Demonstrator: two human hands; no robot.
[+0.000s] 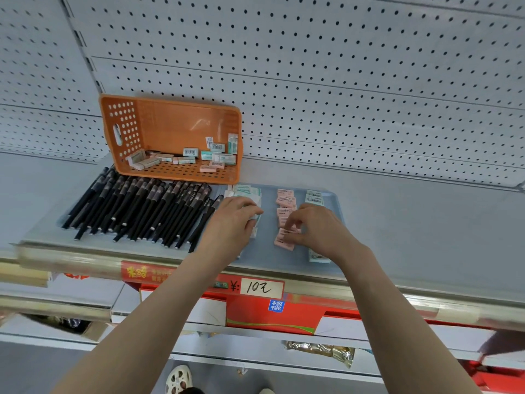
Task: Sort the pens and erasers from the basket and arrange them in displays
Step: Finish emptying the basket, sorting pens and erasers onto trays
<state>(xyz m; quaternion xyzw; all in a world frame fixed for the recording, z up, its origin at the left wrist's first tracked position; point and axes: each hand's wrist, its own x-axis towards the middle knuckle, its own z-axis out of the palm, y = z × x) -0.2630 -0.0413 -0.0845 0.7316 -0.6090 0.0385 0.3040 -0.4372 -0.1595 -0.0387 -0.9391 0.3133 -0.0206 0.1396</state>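
At centre frame the right hand pinches a pink eraser between thumb and fingertips at the near end of the pink row. Just to its left, the left hand has its fingers curled over a small stack of green erasers. Both rows lie on the tray, with the pens spread loosely over its left part. The basket, upper left of centre, lies tipped on its side with loose erasers left inside, so the sorting looks unfinished. The right hand's knuckles are close to the pink row and could knock it crooked. The stack may fan out if the left fingers loosen. The basket's mouth faces the pens, so a bump could spill erasers among them.
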